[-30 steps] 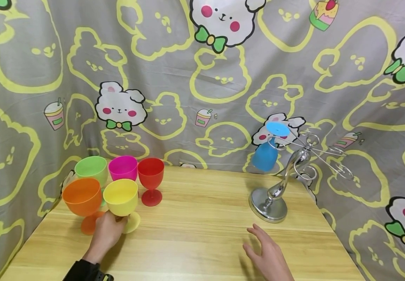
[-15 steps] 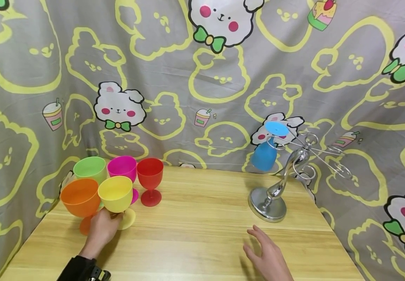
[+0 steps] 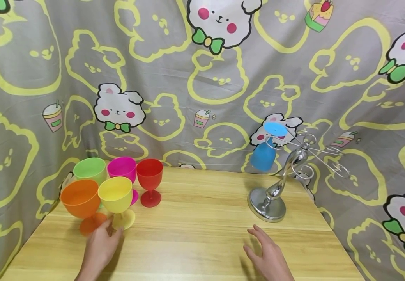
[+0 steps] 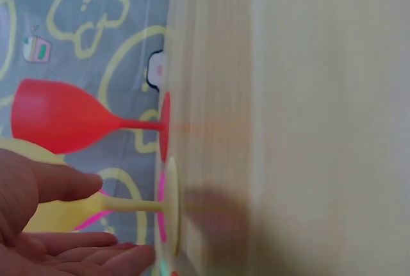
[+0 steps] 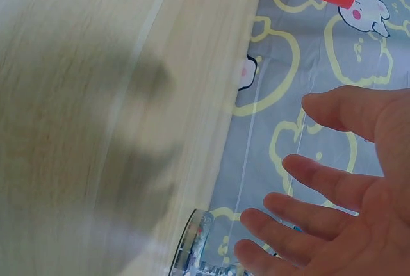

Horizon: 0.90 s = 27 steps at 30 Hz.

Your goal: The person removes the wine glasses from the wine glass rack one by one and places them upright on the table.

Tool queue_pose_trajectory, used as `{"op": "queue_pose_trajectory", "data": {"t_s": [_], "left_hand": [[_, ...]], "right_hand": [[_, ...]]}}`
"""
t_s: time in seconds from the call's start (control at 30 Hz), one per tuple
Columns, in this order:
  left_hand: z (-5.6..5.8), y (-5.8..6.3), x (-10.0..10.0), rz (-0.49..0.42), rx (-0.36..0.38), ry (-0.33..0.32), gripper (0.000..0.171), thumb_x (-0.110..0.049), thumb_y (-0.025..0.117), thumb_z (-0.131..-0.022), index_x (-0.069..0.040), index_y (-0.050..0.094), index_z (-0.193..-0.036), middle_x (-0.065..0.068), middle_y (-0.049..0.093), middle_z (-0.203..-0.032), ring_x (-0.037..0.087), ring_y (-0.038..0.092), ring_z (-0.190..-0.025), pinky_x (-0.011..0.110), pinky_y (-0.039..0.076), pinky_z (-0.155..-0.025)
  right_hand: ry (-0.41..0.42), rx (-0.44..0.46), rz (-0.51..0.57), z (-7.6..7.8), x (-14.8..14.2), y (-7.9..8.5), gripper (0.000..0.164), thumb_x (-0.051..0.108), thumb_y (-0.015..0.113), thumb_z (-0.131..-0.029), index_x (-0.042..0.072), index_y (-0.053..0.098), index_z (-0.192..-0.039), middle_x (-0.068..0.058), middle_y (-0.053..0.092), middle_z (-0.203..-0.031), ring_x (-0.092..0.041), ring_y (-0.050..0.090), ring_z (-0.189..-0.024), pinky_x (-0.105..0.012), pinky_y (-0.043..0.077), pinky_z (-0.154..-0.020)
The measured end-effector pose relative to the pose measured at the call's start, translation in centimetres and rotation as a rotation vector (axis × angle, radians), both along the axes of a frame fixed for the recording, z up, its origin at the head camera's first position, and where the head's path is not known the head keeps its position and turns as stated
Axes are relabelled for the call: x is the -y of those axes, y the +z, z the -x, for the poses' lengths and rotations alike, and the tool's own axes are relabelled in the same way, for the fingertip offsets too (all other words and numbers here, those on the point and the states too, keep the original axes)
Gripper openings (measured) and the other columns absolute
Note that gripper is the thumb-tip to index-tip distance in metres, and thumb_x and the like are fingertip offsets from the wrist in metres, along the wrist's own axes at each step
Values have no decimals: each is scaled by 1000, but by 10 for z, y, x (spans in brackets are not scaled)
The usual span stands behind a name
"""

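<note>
On the table's left side, a yellow goblet (image 3: 115, 195) stands upright. My left hand (image 3: 102, 244) is just in front of its foot. In the left wrist view, the thumb and fingers lie apart on either side of the yellow stem, fairly straight and not gripping it. Close beside it stand an orange goblet (image 3: 80, 199), a green goblet (image 3: 89, 169), a magenta goblet (image 3: 121, 168) and a red goblet (image 3: 149, 175). My right hand (image 3: 269, 253) hovers over the front right with fingers spread and holds nothing. Nearest to it is a chrome goblet stand (image 3: 266, 205).
A blue goblet (image 3: 263, 156) hangs upside down from one wire loop of the stand; its other loops reach out to the right. Patterned grey cloth (image 3: 220, 117) encloses the wooden table (image 3: 195, 230) at the back and sides.
The yellow goblet shifted slightly left towards the orange one, with my left hand at its stem. That hand then let go and drew back towards me. My right hand stayed put.
</note>
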<state>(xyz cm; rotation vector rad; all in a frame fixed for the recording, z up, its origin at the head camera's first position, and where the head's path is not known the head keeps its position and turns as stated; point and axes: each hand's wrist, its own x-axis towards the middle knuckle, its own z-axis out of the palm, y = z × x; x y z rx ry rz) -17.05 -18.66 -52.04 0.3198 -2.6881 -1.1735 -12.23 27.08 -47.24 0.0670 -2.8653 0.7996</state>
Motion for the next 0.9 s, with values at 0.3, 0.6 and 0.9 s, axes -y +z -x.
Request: {"op": "queue_pose_trajectory", "data": {"t_s": [0.3, 0.6, 0.9], "left_hand": [[-34, 27, -59, 52, 131, -125, 61, -28, 68, -104, 3, 53, -155, 30, 52, -157, 57, 49, -144, 76, 43, -115], [-41, 43, -110, 229, -65, -203, 57, -33, 75, -100, -3, 65, -147, 25, 62, -151, 47, 58, -139, 68, 51, -112], [-41, 49, -134, 314, -179, -252, 59, -35, 78, -97, -1, 66, -144, 26, 62, -148, 50, 58, -137, 68, 48, -114]], "right_hand": [[51, -58, 32, 7, 20, 5, 45, 20, 81, -97, 2, 69, -137, -28, 59, -153, -52, 60, -137, -69, 51, -111], [91, -29, 105, 16, 58, 12, 44, 22, 75, -102, 5, 67, -142, -25, 55, -158, -49, 55, -144, -68, 48, -116], [161, -20, 135, 18, 77, 10, 48, 25, 76, -101, 4, 64, -143, -27, 54, -159, -51, 55, -143, -69, 49, -114]]}}
